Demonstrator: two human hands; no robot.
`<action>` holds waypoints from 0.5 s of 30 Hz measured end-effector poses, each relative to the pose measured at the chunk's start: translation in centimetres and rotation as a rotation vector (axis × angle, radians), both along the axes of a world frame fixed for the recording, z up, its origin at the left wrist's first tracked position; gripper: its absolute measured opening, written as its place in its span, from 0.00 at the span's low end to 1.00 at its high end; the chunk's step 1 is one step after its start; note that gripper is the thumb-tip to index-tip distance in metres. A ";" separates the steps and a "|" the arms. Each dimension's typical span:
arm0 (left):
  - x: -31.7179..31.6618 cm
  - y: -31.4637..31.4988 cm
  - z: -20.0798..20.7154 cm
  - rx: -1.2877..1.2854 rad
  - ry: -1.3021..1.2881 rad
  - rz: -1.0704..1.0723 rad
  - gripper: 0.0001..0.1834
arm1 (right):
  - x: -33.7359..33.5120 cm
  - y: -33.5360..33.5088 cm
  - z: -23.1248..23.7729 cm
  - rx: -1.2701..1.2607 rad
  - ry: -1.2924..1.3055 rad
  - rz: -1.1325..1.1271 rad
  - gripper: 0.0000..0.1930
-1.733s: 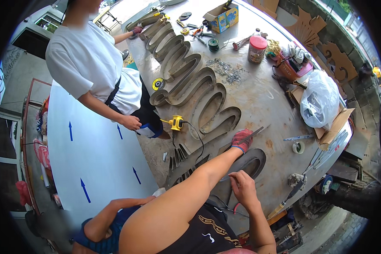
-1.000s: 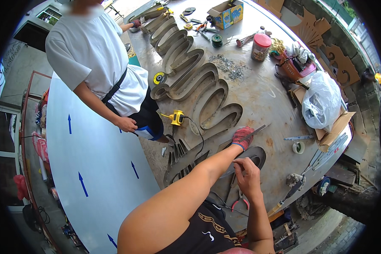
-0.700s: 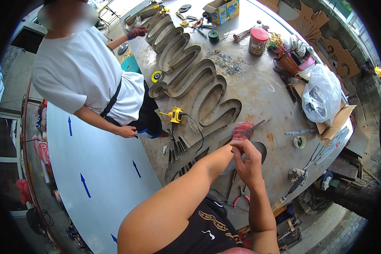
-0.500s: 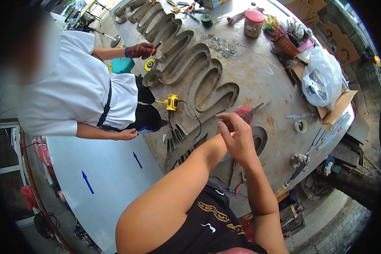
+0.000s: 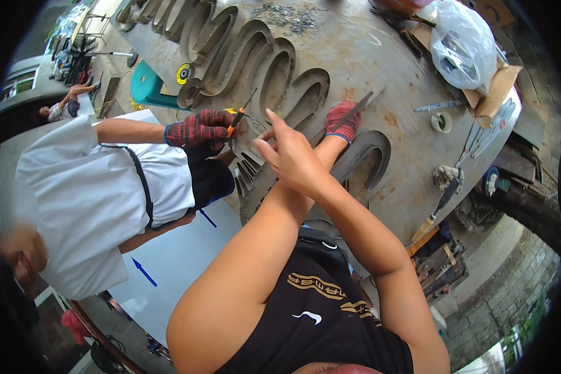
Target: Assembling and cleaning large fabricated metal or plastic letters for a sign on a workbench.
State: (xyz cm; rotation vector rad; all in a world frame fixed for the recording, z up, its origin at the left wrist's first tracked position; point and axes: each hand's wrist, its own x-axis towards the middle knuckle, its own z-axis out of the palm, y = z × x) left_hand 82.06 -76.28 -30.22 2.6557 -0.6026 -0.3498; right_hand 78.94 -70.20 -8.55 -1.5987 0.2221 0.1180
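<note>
My left hand [image 5: 343, 121], in a red and dark knitted glove, is closed around a flat grey metal strip [image 5: 359, 105] above the metal table. A curved dark metal band [image 5: 378, 161] stands just beside it. My bare right hand [image 5: 294, 157] crosses over my left forearm, index finger stretched out and thumb apart, with nothing visible in it. Left of its fingertips, a co-worker's gloved hand [image 5: 199, 129] grips a thin tool with an orange handle [image 5: 235, 123]. Wavy bent metal strips [image 5: 279, 71] stand on edge beyond both hands.
Metal scraps [image 5: 283, 17] lie at the far side. On the right are a white plastic bag [image 5: 462, 47] on cardboard, a tape roll [image 5: 442, 122] and a long-handled tool [image 5: 439, 209]. A co-worker in a white shirt [image 5: 81, 199] stands left, near a teal stool [image 5: 149, 87].
My right hand has shifted left and now points across my left forearm. The co-worker's gloved hand with the orange-handled tool has come close to it. The whole view has shifted.
</note>
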 end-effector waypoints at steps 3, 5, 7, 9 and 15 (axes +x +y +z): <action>-0.1 -0.5 -0.4 -0.012 0.029 -0.006 0.18 | 1.2 0.6 0.0 0.014 -0.019 -0.008 0.28; 0.9 0.4 -1.2 -0.061 0.021 -0.005 0.20 | 1.8 2.0 -0.6 0.023 -0.104 -0.056 0.21; 1.4 0.9 -2.2 -0.086 -0.052 0.011 0.20 | 2.1 2.8 -0.5 0.073 -0.140 -0.128 0.14; 1.5 0.7 -2.0 0.022 -0.009 -0.003 0.21 | 2.1 3.0 -0.7 0.077 -0.215 -0.208 0.11; 0.8 -0.6 -1.7 0.128 -0.021 -0.052 0.25 | 0.0 0.8 1.3 0.076 -0.516 -0.410 0.09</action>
